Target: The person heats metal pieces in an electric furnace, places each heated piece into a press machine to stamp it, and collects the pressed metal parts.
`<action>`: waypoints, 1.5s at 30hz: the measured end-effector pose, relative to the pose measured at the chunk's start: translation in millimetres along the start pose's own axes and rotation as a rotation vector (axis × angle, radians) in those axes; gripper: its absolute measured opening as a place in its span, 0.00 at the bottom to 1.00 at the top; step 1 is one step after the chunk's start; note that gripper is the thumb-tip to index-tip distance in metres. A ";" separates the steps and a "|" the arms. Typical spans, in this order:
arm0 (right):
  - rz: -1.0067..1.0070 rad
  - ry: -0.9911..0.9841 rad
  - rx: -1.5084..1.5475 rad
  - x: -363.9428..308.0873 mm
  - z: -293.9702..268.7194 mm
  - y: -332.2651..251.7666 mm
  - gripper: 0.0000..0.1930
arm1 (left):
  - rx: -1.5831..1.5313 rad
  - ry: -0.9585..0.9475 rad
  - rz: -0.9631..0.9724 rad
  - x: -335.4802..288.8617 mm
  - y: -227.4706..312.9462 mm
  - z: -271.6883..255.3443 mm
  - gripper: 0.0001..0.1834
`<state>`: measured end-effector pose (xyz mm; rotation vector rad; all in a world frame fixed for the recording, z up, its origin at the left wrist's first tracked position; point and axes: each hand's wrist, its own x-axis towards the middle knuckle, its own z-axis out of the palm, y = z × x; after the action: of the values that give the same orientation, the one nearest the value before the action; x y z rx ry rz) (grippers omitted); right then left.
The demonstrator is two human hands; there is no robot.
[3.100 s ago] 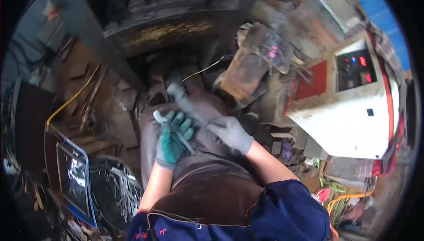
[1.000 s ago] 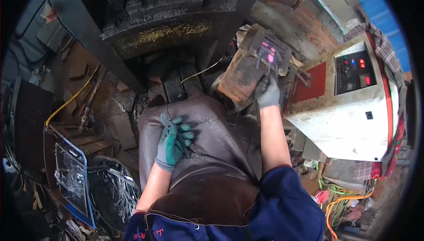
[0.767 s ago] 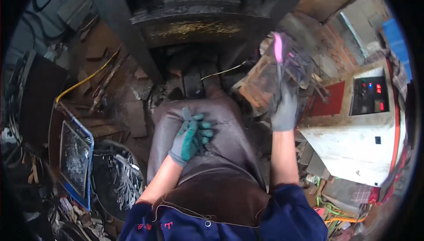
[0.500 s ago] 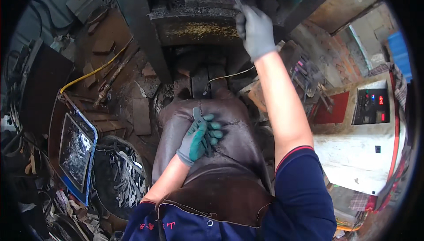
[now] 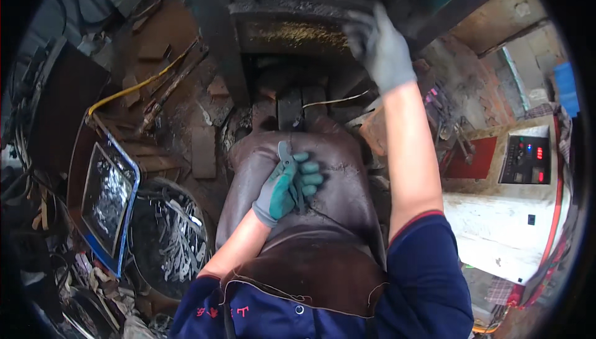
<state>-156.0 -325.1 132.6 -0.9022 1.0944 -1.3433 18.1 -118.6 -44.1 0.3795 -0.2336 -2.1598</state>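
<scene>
My left hand (image 5: 282,193), in a grey and green work glove, rests over my lap and is closed on a flat grey metal piece (image 5: 284,151). The upper end of this piece is curved and sticks out past the thumb, and a small round hole shows near it. The rest lies partly hidden in the palm. My right hand (image 5: 386,50), gloved in grey, is stretched far forward beside the dark front of a machine (image 5: 292,35). Its fingers are spread, somewhat blurred, and I see nothing in them. A brown apron (image 5: 248,171) covers my legs.
To the left stand a round tub (image 5: 167,239) of flat metal pieces and a blue-edged framed panel (image 5: 108,202). A white control box (image 5: 503,227) with a lit panel is at the right. Several metal pieces (image 5: 444,112) lie near it, some glowing pinkish.
The tool with a glowing pink end that my right hand held has gone from view. My right fingers have spread apart. My left hand keeps the metal piece; the whole view has shifted slightly.
</scene>
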 end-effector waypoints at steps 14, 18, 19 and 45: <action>-0.191 -0.736 -0.573 -229.7 -94.8 121.7 0.14 | -0.111 -0.176 0.079 5.7 -11.2 17.2 0.28; -0.050 0.055 -0.271 -238.6 -137.3 96.7 0.11 | 0.038 -0.092 0.027 8.1 -13.7 20.1 0.32; 0.277 0.271 0.238 -238.0 -145.0 87.4 0.11 | 0.037 -0.094 0.025 8.2 -13.3 19.1 0.32; 0.111 0.517 0.598 -69.7 -242.0 105.9 0.11 | 0.089 -0.005 -0.011 9.5 -12.9 19.8 0.32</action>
<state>-351.9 -225.4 -29.8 -0.0507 1.0063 -1.7254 -3.9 -118.3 -31.2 0.4271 -0.3324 -2.1665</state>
